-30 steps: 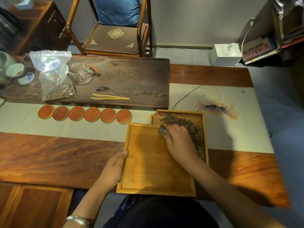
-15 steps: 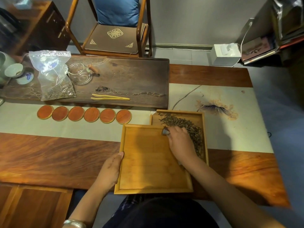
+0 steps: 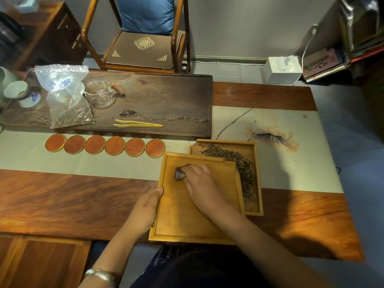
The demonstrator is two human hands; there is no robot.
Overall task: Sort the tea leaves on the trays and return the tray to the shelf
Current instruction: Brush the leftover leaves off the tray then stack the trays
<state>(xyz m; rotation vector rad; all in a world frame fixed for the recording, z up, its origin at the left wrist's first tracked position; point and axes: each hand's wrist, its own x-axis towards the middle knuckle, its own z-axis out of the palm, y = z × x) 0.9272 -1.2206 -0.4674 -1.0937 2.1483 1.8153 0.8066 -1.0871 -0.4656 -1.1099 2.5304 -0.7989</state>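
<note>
Since a second ago your right hand (image 3: 199, 183) has slid from the upper tray's far right corner toward its far left, carrying a small dark wad (image 3: 180, 173) across the smooth, pale bamboo floor. Your fingers curl round that wad, knuckles up, forearm crossing the tray diagonally from the near right. Whether it is cloth or a brush you cannot tell from the blur.

Your left hand (image 3: 148, 206) lies along the upper tray (image 3: 187, 225)'s left rim, fingers straight and together, thumb tip at the rim.

That tray is rectangular with a low raised lip, long axis running away from you, near end overhanging the desk (image 3: 72, 196)'s near edge. It lies partly over the lower tray (image 3: 256, 179), of the same wood, which is set farther right and back, half on the pale runner (image 3: 104, 163).

Dark, wiry tea leaves (image 3: 239, 165) lie in a curved band along the lower tray's far and right sides.
</note>
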